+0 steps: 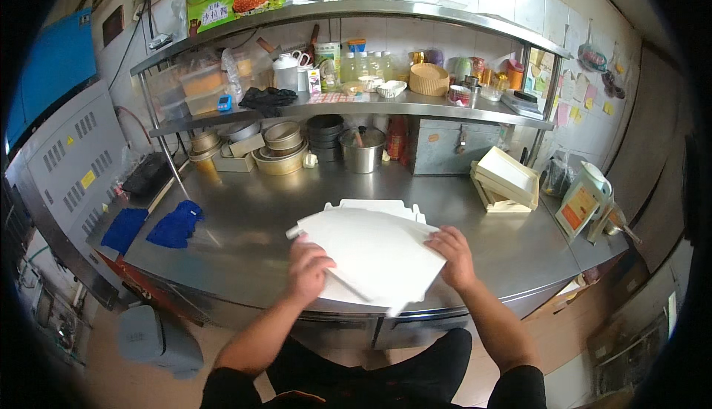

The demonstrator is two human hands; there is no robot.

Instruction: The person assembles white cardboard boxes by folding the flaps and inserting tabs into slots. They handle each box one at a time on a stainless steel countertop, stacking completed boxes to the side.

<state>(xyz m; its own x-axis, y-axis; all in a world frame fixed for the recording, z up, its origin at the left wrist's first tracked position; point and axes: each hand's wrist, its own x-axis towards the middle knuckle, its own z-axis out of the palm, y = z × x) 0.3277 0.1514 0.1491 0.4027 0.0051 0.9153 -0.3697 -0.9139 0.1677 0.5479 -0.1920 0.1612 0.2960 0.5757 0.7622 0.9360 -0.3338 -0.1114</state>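
A flat white cardboard sheet (374,246) is tilted above the front middle of the steel worktable (245,246). My left hand (306,266) grips its left edge, with the fingers curled round it. At the opposite edge my right hand (451,253) pinches the sheet between thumb and fingers. Under it lies more white cardboard (378,205) with notched tabs, showing past the far edge; the sheet hides most of it. Whether the two pieces are joined I cannot tell.
Two blue cloths (176,223) lie on the left. White trays (508,175) are stacked at the right, near a kettle (589,186). Along the back stand round baking tins (280,160), a lidded pot (363,149) and a grey metal box (452,148), below a loaded shelf (356,109).
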